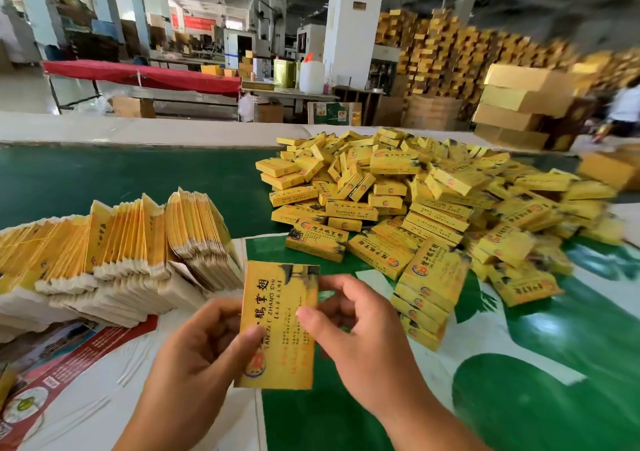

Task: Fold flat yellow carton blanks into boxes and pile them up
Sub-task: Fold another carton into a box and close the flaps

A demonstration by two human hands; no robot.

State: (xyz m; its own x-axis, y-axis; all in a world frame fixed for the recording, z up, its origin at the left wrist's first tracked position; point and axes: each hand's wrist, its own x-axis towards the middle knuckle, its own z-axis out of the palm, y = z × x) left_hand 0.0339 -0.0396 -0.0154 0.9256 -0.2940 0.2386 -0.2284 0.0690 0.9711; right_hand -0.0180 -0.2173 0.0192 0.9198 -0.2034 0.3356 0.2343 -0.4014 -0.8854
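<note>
Between both grips (277, 326) (upright): blank (280, 298)

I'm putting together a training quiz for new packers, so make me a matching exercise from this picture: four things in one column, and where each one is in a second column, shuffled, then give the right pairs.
Things
1. carton blank
2. stack of flat blanks
3. heap of folded boxes
4. white jug

Places
A. on a far table beside the white pillar
B. piled on the right of the table
C. held between the left hand and the right hand
D. standing on edge in rows on the left of the table

Pairs: 1-C, 2-D, 3-B, 4-A
</note>
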